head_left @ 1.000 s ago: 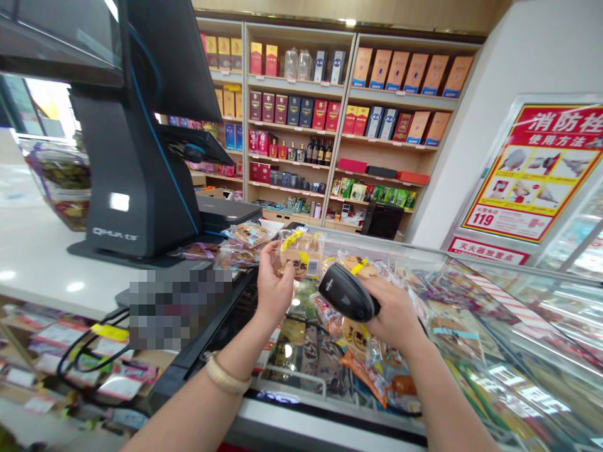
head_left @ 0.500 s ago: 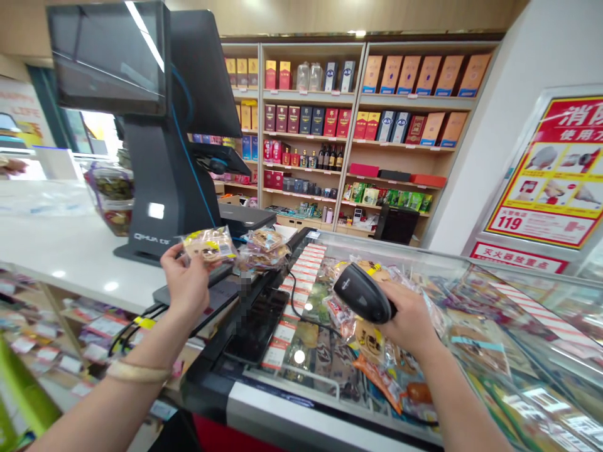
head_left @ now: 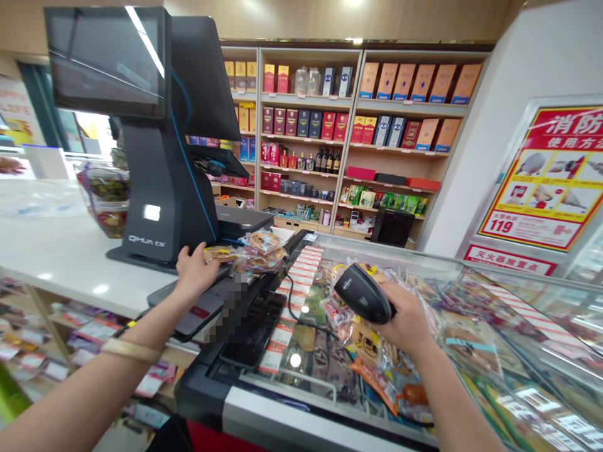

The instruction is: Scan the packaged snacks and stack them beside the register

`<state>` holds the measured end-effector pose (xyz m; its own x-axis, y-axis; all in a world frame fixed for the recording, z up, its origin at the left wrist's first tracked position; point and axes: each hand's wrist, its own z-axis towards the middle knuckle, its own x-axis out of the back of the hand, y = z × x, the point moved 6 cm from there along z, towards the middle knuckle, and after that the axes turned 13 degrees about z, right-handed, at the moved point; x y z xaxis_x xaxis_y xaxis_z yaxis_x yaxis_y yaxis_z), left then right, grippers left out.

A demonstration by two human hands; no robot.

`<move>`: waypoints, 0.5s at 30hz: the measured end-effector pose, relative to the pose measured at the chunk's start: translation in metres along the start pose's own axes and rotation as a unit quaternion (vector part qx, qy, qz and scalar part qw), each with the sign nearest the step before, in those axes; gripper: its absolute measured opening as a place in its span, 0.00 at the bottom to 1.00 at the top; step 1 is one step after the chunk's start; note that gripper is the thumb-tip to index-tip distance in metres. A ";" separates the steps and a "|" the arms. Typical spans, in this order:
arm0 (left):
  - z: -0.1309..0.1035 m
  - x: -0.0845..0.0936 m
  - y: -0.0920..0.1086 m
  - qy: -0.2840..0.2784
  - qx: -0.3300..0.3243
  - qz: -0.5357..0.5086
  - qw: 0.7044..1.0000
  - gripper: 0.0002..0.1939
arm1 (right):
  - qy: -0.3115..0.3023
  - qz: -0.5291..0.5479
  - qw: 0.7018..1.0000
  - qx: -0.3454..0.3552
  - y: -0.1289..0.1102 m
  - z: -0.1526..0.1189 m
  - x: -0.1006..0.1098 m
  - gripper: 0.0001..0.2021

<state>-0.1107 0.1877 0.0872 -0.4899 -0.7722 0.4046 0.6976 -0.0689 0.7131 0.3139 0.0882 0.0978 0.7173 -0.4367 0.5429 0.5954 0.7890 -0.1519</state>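
My left hand [head_left: 198, 271] is at the foot of the checkout terminal, its fingers on a clear-wrapped snack packet [head_left: 220, 253] with yellow print. Right beside that packet lies a small pile of similar snack packets [head_left: 262, 250]. Over the glass-topped case, my right hand [head_left: 407, 317] grips a black barcode scanner [head_left: 362, 292], its head pointing up and left. Beneath the scanner, a heap of wrapped snacks [head_left: 365, 342] rests on the glass, with an orange sausage-like packet [head_left: 377, 383] at its near side. The scanner's handle is mostly hidden by my fingers.
The checkout terminal [head_left: 155, 176] stands on the white counter [head_left: 61, 251] at left. A black phone [head_left: 254, 329] lies by the case's left edge, near a cable [head_left: 291, 295]. Shelves of boxed goods [head_left: 306, 125] line the back wall. A red fire-safety poster [head_left: 546, 176] hangs at right.
My left hand has lowered the snack packet from above the counter and moved it right, next to the pile. My right hand and the scanner stay nearly in place.
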 end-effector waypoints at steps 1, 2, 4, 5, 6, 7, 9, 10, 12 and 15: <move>-0.008 0.001 0.010 0.005 -0.030 0.036 0.999 0.18 | 0.005 -0.002 1.000 0.005 -0.001 0.000 0.001 0.10; -0.019 0.001 0.023 0.008 -0.070 0.060 0.996 0.20 | 0.011 -0.005 1.000 0.011 -0.001 0.000 0.002 0.09; -0.047 -0.005 0.054 -0.016 -0.168 0.045 0.985 0.22 | 0.030 -0.015 0.999 0.022 -0.004 0.001 0.005 0.09; -0.062 -0.011 0.069 -0.043 -0.211 0.023 0.976 0.21 | 0.040 -0.022 0.999 0.024 -0.004 0.001 0.006 0.08; -0.078 -0.019 0.084 -0.080 -0.247 0.001 0.966 0.19 | 0.052 -0.028 0.998 0.024 -0.005 0.002 0.008 0.08; -0.093 -0.028 0.098 -0.124 -0.277 -0.021 0.953 0.17 | 0.065 -0.033 0.997 0.022 -0.005 0.002 0.010 0.07; -0.121 -0.049 0.121 -0.212 -0.311 -0.064 0.924 0.16 | 0.099 -0.043 0.994 0.015 -0.005 0.001 0.014 0.05; -0.132 -0.059 0.131 -0.247 -0.317 -0.082 0.912 0.16 | 0.116 -0.048 0.992 0.011 -0.004 0.000 0.016 0.05; -0.148 -0.078 0.146 -0.297 -0.310 -0.098 0.898 0.18 | 0.141 -0.059 0.988 0.004 -0.002 -0.001 0.020 0.06; -0.159 -0.105 0.160 -0.347 -0.257 -0.089 0.898 0.23 | 0.154 -0.070 0.986 -0.002 0.001 -0.003 0.022 0.06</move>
<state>0.1351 0.1570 0.0675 -0.7014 -0.1526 0.6963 0.6369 -0.5726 0.5161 0.3315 0.0779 0.1076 0.7039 -0.6519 0.2820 0.6971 0.7103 -0.0981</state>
